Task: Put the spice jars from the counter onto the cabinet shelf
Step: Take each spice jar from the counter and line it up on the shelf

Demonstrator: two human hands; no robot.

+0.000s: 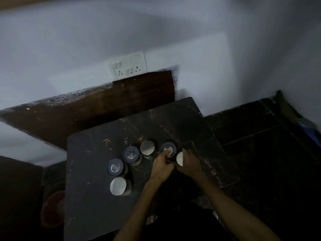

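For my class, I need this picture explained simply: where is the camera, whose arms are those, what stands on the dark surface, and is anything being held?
There is one picture, taken by a camera worn on a person's head, looking down past their own bare arms. No machine is involved.

Below is a dark marble counter holding six round jars seen from above. Three have grey-blue lids: and. Three have shiny metal lids: and.

The left hand wraps around the rightmost grey-blue jar, thumb on its lid. The right hand closes on the metal-lidded jar beside it. Whether either jar is lifted cannot be told.

A switch and socket plate is on the wall. The picture is dim.
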